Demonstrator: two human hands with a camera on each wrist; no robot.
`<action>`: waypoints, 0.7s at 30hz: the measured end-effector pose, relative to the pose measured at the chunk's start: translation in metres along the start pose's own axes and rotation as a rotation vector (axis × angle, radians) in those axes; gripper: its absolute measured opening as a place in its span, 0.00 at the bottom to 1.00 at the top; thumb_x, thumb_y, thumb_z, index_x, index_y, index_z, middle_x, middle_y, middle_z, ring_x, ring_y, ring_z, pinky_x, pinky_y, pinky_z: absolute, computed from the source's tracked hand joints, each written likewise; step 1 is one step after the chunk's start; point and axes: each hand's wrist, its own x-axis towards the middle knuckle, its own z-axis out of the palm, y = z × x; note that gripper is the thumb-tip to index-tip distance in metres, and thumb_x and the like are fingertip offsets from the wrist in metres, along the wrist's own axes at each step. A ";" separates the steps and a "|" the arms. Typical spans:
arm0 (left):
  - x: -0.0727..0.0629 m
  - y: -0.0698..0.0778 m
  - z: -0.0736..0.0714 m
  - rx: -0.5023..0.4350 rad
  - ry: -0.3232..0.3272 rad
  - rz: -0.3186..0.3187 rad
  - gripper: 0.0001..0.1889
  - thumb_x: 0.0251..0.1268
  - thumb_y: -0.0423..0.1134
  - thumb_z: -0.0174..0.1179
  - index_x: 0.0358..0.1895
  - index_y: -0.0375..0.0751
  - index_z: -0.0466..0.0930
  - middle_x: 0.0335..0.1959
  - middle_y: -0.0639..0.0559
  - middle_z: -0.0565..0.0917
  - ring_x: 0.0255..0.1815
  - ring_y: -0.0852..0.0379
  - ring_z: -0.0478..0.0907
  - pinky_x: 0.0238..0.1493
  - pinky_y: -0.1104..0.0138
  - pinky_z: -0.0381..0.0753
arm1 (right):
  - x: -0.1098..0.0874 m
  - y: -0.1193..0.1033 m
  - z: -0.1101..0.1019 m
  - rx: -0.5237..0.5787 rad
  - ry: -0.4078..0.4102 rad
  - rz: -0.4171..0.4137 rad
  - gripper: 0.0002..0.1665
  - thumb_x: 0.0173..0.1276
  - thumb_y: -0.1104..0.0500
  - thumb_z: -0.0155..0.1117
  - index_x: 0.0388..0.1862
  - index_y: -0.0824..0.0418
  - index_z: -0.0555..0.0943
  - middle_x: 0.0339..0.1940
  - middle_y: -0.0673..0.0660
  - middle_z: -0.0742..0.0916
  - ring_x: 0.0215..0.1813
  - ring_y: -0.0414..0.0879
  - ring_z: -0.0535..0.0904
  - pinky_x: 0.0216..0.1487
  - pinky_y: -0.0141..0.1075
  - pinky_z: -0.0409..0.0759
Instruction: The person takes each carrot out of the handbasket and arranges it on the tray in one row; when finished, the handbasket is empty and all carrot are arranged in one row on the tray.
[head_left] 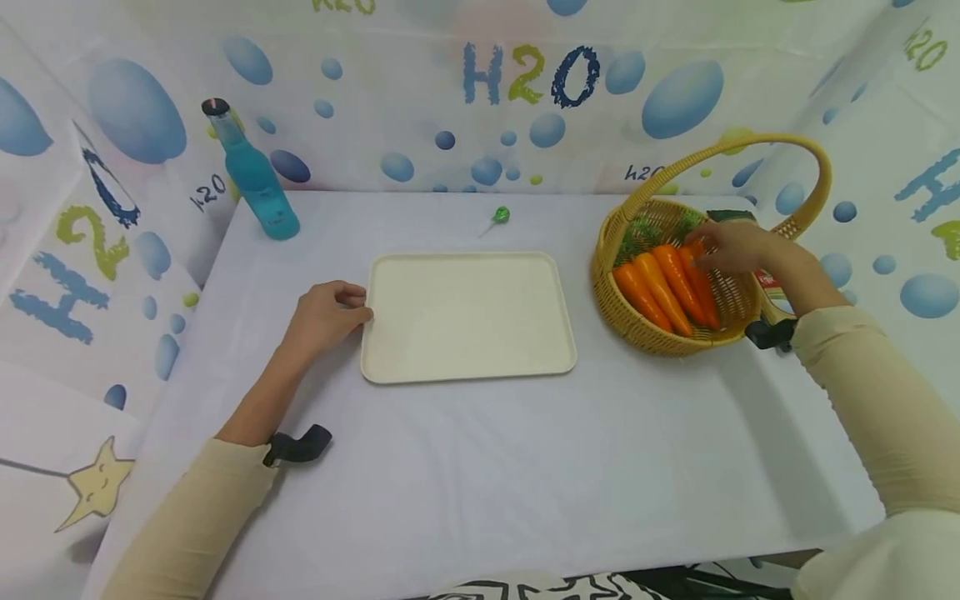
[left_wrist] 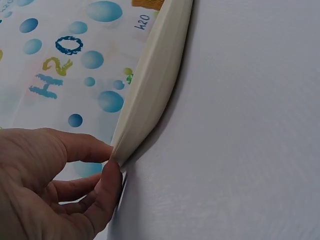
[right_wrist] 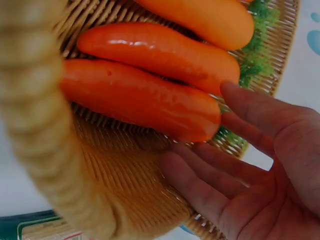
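Observation:
My left hand (head_left: 326, 317) pinches the left edge of a cream rectangular tray (head_left: 468, 317) between thumb and index finger; the left wrist view shows the tray's side (left_wrist: 155, 75) from close by. On the right, my right hand (head_left: 735, 248) reaches under the handle of a yellow wicker basket (head_left: 637, 333). Several orange carrots with green tops lie side by side in it. In the right wrist view, the spread fingers are beside the leafy end of the outermost carrot (right_wrist: 145, 100), with the thumb tip at the end of the neighbouring carrot (right_wrist: 165, 52).
A blue bottle (head_left: 258, 187) with a dark cap stands at the back left. Behind the tray lies a green lollipop (head_left: 501, 215). Some packaging (head_left: 772, 287) shows at the basket's right side, partly hidden by the arm. The basket's tall handle (head_left: 821, 167) arches over the right hand.

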 end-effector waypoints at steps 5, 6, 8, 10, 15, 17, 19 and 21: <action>0.001 -0.004 -0.001 -0.028 -0.028 -0.015 0.23 0.66 0.39 0.62 0.61 0.32 0.75 0.49 0.39 0.80 0.44 0.46 0.80 0.40 0.61 0.80 | 0.005 0.001 0.003 0.088 -0.064 0.024 0.33 0.74 0.50 0.61 0.70 0.67 0.66 0.60 0.79 0.74 0.56 0.68 0.75 0.51 0.58 0.78; 0.001 -0.005 -0.001 -0.031 -0.030 -0.017 0.23 0.65 0.39 0.62 0.61 0.32 0.75 0.49 0.39 0.80 0.44 0.46 0.80 0.40 0.61 0.80 | 0.006 0.001 0.004 0.127 -0.086 0.032 0.34 0.74 0.50 0.60 0.71 0.67 0.65 0.61 0.79 0.73 0.55 0.67 0.76 0.50 0.56 0.80; 0.001 -0.006 -0.002 -0.039 -0.029 -0.021 0.23 0.65 0.39 0.63 0.61 0.32 0.75 0.49 0.39 0.80 0.45 0.46 0.80 0.40 0.61 0.79 | 0.007 0.001 0.004 0.201 -0.126 0.041 0.35 0.75 0.52 0.60 0.73 0.66 0.61 0.61 0.78 0.71 0.52 0.64 0.78 0.47 0.52 0.82; 0.001 -0.005 -0.003 -0.043 -0.024 -0.017 0.23 0.65 0.39 0.63 0.61 0.31 0.75 0.49 0.39 0.80 0.45 0.46 0.80 0.40 0.62 0.79 | 0.007 0.000 0.003 0.258 -0.165 0.048 0.37 0.75 0.53 0.60 0.74 0.66 0.58 0.61 0.78 0.69 0.51 0.62 0.78 0.46 0.50 0.83; 0.000 -0.003 -0.004 -0.068 -0.026 -0.007 0.23 0.64 0.37 0.63 0.61 0.30 0.75 0.48 0.39 0.81 0.45 0.46 0.80 0.40 0.64 0.80 | 0.007 -0.002 0.005 0.285 -0.181 0.047 0.38 0.73 0.56 0.62 0.74 0.64 0.55 0.57 0.74 0.68 0.47 0.60 0.77 0.46 0.50 0.83; 0.000 -0.003 -0.004 -0.085 -0.032 -0.010 0.23 0.64 0.37 0.63 0.61 0.31 0.76 0.48 0.40 0.81 0.45 0.47 0.80 0.40 0.66 0.80 | 0.007 -0.002 0.009 0.288 -0.166 0.045 0.38 0.72 0.56 0.64 0.73 0.64 0.56 0.56 0.72 0.68 0.46 0.59 0.76 0.45 0.49 0.83; 0.000 -0.004 -0.003 -0.103 -0.042 -0.014 0.23 0.65 0.36 0.63 0.61 0.31 0.76 0.48 0.40 0.81 0.45 0.47 0.80 0.40 0.67 0.80 | 0.007 0.001 0.014 0.280 -0.150 0.040 0.38 0.71 0.55 0.65 0.72 0.62 0.57 0.56 0.70 0.68 0.45 0.58 0.76 0.45 0.48 0.83; 0.001 -0.005 -0.002 -0.111 -0.047 -0.021 0.22 0.65 0.36 0.63 0.60 0.31 0.76 0.48 0.40 0.81 0.45 0.48 0.80 0.40 0.67 0.80 | 0.007 0.002 0.018 0.278 -0.139 0.036 0.38 0.70 0.55 0.66 0.71 0.61 0.57 0.56 0.69 0.68 0.46 0.58 0.75 0.45 0.47 0.83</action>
